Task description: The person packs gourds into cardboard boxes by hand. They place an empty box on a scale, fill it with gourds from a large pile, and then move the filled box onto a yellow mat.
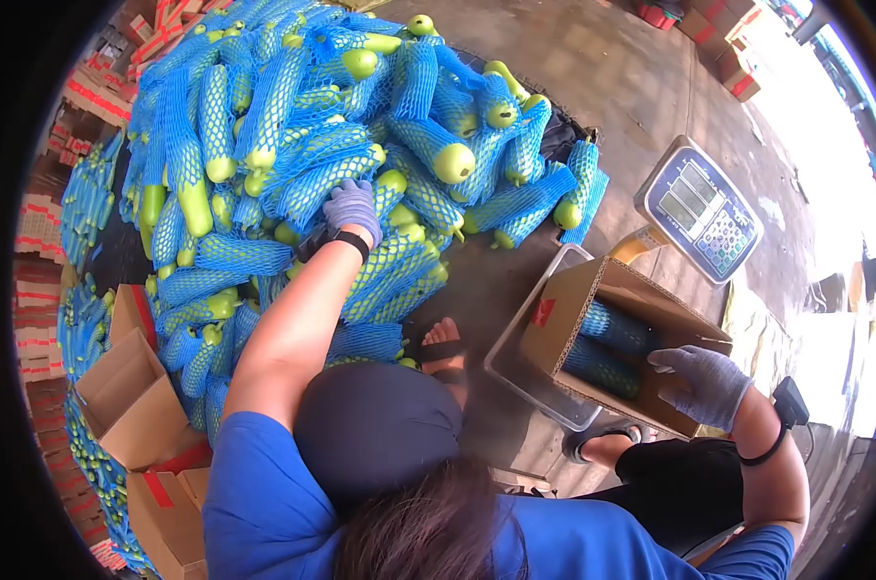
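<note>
My left hand, in a grey glove, reaches into a big pile of pale green bottle gourds. Its fingers curl over a gourd in blue foam netting; the fingertips are partly hidden. On the other side, my right hand, also gloved, is at the opening of a cardboard box. Its fingers are apart and nothing shows in them. Inside the box lie netted gourds, side by side and partly in shadow. The box stands tilted on a clear plastic tub.
A scale display on a post stands just beyond the box. Opened cartons sit beside the pile at left, with stacked cardboard and more netted gourds behind. More boxes are at the far right.
</note>
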Available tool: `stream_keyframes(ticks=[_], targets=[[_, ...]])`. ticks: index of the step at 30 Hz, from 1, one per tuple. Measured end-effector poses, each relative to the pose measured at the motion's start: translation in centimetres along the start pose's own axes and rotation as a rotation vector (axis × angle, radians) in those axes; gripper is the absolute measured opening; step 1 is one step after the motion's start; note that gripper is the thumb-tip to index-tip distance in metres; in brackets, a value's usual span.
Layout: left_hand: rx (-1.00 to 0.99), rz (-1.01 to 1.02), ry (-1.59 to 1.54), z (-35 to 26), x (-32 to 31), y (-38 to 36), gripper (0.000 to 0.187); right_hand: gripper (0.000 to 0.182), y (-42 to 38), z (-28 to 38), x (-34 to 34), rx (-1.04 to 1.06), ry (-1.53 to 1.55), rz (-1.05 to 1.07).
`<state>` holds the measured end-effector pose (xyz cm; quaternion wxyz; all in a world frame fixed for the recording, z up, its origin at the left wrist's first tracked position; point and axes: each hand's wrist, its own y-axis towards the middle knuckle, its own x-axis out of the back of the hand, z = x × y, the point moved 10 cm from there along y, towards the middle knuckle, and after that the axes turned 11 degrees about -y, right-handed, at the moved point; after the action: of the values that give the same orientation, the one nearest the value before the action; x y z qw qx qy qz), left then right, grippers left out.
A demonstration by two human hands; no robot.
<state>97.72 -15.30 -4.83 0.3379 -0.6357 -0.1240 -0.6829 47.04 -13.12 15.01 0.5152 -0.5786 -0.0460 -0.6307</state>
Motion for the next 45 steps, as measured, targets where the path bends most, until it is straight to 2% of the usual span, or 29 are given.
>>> stream_keyframes(ticks=[1, 4, 9, 11, 13, 14, 15, 17, 19, 21, 23, 25, 26, 27, 28, 29, 31, 32, 36, 37, 39, 40, 43, 44, 45], targets=[[0.0, -0.021, -0.031, 0.7, -2.4, 1.5, 0.093, 0.047, -0.2, -0.1, -0.3, -0.005, 0.006, 0.002], [-0.053, 0.112, -0.143, 0.4, -1.1, -0.2, 0.103, 0.047, -0.3, -0.3, 0.1, -0.006, -0.071, -0.045], [-0.102, 0.223, -0.288, 1.8, 1.8, -0.4, 0.105, 0.048, -1.3, -0.8, 1.6, -0.007, 0.001, -0.137], [-0.221, 0.259, -0.539, 4.1, 0.5, 3.1, 0.103, 0.049, -1.7, -1.5, 1.3, -0.03, -0.016, -0.131], [-0.379, 0.45, -1.363, 4.9, 0.8, 3.6, 0.098, 0.049, -1.8, -1.9, 0.8, -0.032, -0.002, -0.121], [-0.315, 0.605, -1.538, 5.3, 1.5, 2.4, 0.093, 0.049, -1.8, -2.2, 0.5, -0.033, 0.011, -0.11], [-0.473, 0.568, -1.702, 5.2, 4.0, 1.0, 0.087, 0.049, -1.8, -2.5, 0.3, -0.028, 0.008, -0.112], [-0.399, 0.699, -1.877, 6.7, 3.9, 0.2, 0.085, 0.05, -1.8, -3.0, -0.1, -0.023, 0.07, -0.112], [-0.409, 0.671, -1.985, 7.6, 4.0, -1.1, 0.082, 0.049, -1.7, -3.3, -0.4, -0.046, 0.085, -0.091], [-0.374, 0.783, -2.204, 8.1, 5.0, -3.2, 0.08, 0.049, -1.5, -3.6, -0.6, -0.073, 0.104, -0.071], [-0.421, 0.766, -2.197, 7.7, 7.2, -4.4, 0.079, 0.05, -1.0, -2.5, 0.7, 0.024, -0.097, -0.135], [-0.443, 0.836, -2.157, 5.2, 9.7, -6.7, 0.076, 0.057, -0.8, -0.7, 3.9, 0.009, -0.09, -0.379], [-0.536, 0.935, -2.052, 2.8, 10.8, -7.6, 0.077, 0.062, -0.6, 2.1, 6.1, 0.072, -0.289, -0.488], [-0.682, 0.912, -2.019, -1.1, 14.4, -10.8, 0.08, 0.066, -0.4, 5.8, 8.2, 0.14, -0.496, -0.598], [-0.86, 1.054, -1.863, -6.9, 14.4, -13.0, 0.08, 0.065, 0.1, 10.5, 9.8, 0.228, -0.608, -0.67], [-0.896, 1.215, -1.816, -10.6, 15.0, -16.1, 0.076, 0.064, 0.4, 14.4, 10.3, 0.31, -0.709, -0.737], [-1.132, 1.527, -1.749, -16.9, 16.5, -22.6, 0.064, 0.065, 2.2, 16.9, 8.3, 0.405, -0.836, -0.778], [-1.136, 1.512, -1.758, -18.2, 16.5, -23.9, 0.064, 0.067, 3.7, 17.2, 7.4, 0.421, -0.808, -0.71], [-1.132, 1.323, -1.531, -21.6, 13.0, -27.2, 0.024, 0.065, 2.9, 16.4, 6.6, 0.407, -0.821, -0.819], [-1.129, 1.33, -1.54, -21.6, 12.7, -27.3, 0.024, 0.065, 2.3, 16.0, 6.5, 0.408, -0.819, -0.808], [-1.173, 1.341, -1.65, -21.3, 13.0, -27.4, 0.027, 0.067, 2.7, 13.0, 5.5, 0.223, -0.668, -0.576], [-1.12, 1.724, -1.73, -21.0, 14.3, -30.0, 0.048, 0.066, 2.5, 12.4, 5.2, 0.235, -0.644, -0.603], [-1.069, 1.832, -1.662, -24.7, 10.4, -31.0, 0.041, 0.064, 1.7, 10.7, 5.2, 0.246, -0.501, -0.564], [-1.536, 1.168, -1.585, -23.8, 12.6, -29.2, 0.052, 0.064, 1.3, 9.2, 5.5, 0.171, -0.4, -0.577], [-0.717, 1.784, -1.872, -24.1, 8.6, -26.8, 0.054, 0.064, 1.2, 6.7, 5.0, 0.078, -0.386, -0.533]])
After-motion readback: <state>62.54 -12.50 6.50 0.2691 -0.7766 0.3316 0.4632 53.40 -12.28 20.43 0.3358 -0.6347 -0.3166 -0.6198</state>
